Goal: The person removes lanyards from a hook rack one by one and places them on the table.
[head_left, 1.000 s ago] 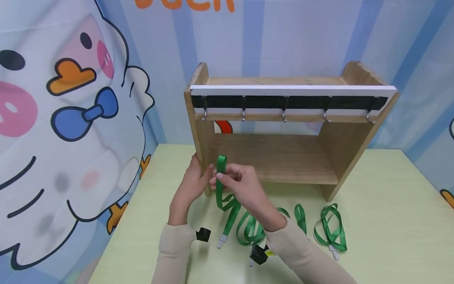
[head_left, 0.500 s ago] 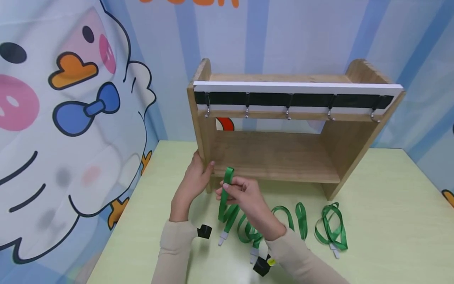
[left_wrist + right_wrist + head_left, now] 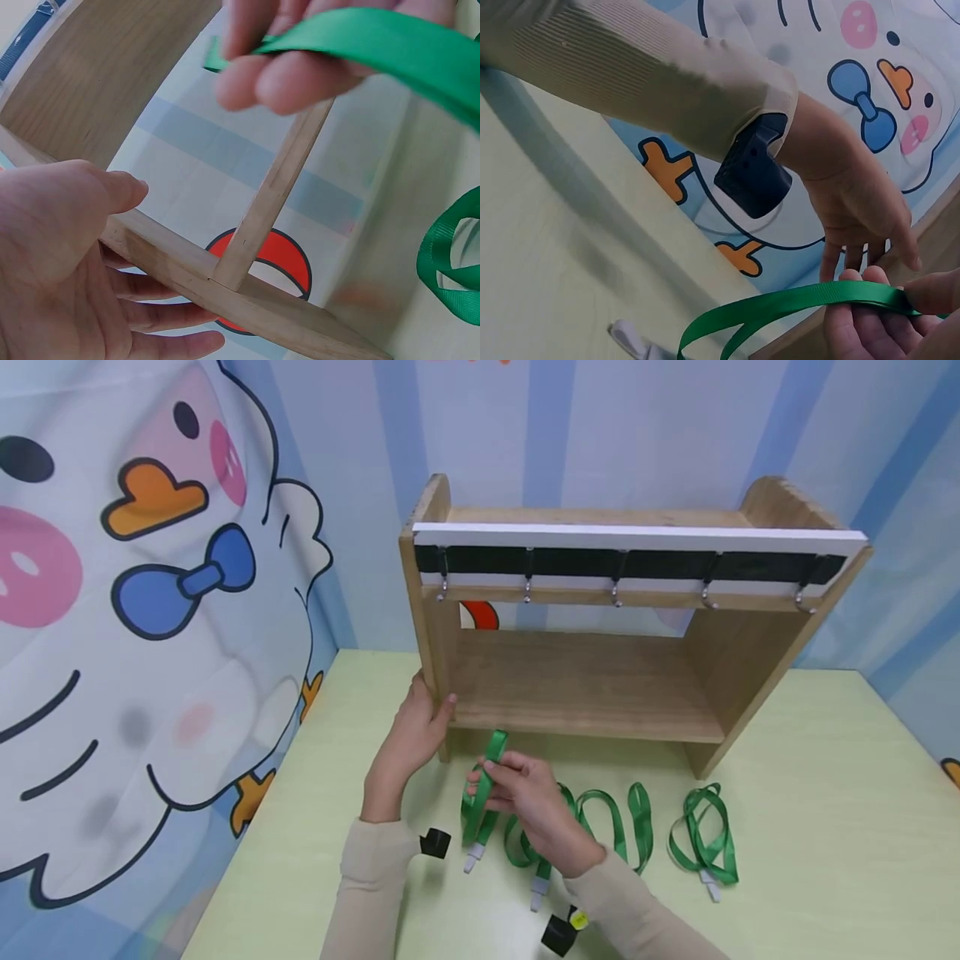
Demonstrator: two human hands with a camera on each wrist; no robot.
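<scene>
In the head view, my left hand [image 3: 408, 735] holds the lower left side panel of a wooden shelf [image 3: 585, 685]; the left wrist view has the thumb [image 3: 126, 192] on one face and the fingers on the other. My right hand [image 3: 534, 793] pinches a folded green lanyard [image 3: 497, 745] between thumb and fingers, just in front of the shelf's left end. The strap [image 3: 780, 301] loops out of that hand in the right wrist view. Below the strap, a pale clip [image 3: 473, 857] shows near the table.
More green lanyards [image 3: 707, 852] lie on the pale table [image 3: 810, 827], partly behind the right forearm. Along the shelf's upper front runs a white rail [image 3: 645, 535] with several metal hooks [image 3: 528, 589]. A cartoon duck backdrop [image 3: 180, 710] stands left and behind.
My right hand has come down and slightly right with the lanyard, away from the shelf's left panel. The left hand keeps its place on the panel. The head view has shifted slightly.
</scene>
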